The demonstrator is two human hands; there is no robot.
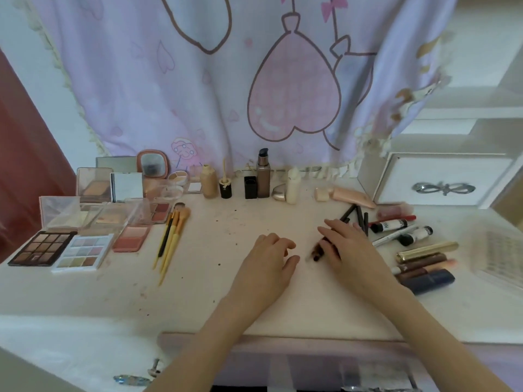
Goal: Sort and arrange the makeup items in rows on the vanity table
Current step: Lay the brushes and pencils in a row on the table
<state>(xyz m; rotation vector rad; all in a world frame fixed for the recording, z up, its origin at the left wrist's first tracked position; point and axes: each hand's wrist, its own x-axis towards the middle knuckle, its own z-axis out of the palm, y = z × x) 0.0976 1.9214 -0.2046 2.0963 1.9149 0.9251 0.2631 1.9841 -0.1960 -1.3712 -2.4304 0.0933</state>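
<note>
The table (198,292) carries palettes (85,230) at frame left, bottles (263,176) along the back, and unsorted tubes (418,256) at right. Mid-sort, the right hand (353,250) has its grip closed round a small dark stick (318,251); the left hand (271,258) rests slack, holding nothing. Likely next: laying the stick into a row.

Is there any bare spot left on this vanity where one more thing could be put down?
Yes: the widest bare stretch of the table lies between the yellow-handled brushes and the left hand, running back toward the bottles. The front edge below the palettes is bare too. It is crowded right of the right hand, among the tubes.
</note>
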